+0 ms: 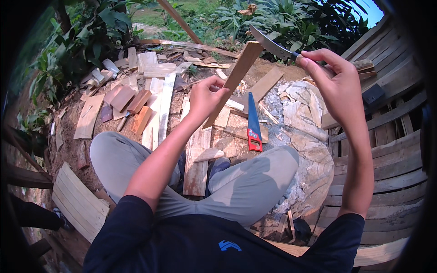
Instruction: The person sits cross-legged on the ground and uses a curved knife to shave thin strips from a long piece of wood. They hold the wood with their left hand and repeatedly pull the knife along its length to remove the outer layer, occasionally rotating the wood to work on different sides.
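My left hand (207, 98) is closed around the edge of a narrow wooden board (237, 75), which slants up and away from me. In my right hand (332, 82) is a knife with a curved blade (268, 42), gripped by its dark handle. The blade's tip is close to the board's upper end; whether they touch I cannot tell. Below and between my hands lies a handsaw (253, 120) with a blue blade and a red handle. A longer plank (196, 170) rests on the ground between my feet.
Wood offcuts (123, 98) cover the ground at the left and ahead. A crumpled pale sack (305, 109) lies at the right, beside a slatted wooden wall (387, 159). Leafy plants (291, 22) grow behind. Another person's dark-clothed leg (36, 213) shows at the lower left.
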The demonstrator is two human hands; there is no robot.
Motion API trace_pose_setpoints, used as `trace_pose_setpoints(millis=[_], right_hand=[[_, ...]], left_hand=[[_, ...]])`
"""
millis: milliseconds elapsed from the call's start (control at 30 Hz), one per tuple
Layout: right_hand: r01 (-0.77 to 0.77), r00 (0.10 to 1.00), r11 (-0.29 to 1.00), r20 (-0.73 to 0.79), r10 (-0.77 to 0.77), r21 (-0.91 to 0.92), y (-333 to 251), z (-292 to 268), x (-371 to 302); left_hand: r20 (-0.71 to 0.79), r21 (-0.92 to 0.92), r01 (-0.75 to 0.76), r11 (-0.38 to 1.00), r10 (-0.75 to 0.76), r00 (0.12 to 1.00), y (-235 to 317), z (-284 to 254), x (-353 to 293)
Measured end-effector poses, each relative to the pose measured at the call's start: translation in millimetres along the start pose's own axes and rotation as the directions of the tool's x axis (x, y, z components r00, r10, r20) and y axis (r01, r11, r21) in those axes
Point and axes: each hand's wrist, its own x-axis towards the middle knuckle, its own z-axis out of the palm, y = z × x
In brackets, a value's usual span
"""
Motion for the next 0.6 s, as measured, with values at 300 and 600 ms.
trace_pose_setpoints(millis=[300, 600], right_hand=[[-0.083, 0.935, 0.917, -0.289, 0.207, 0.390, 49.5, 25.9, 7.4], [-0.524, 0.847, 0.478, 0.372, 0.379, 0.706, 95.0, 169.2, 21.2]], left_hand=[[-0.074, 0.060, 0.047, 0.997, -0.043, 0.996, -19.5, -14.3, 1.6], [0.098, -0.111, 0.095, 0.989, -0.084, 0.992, 13.2, -76.1, 52.2]])
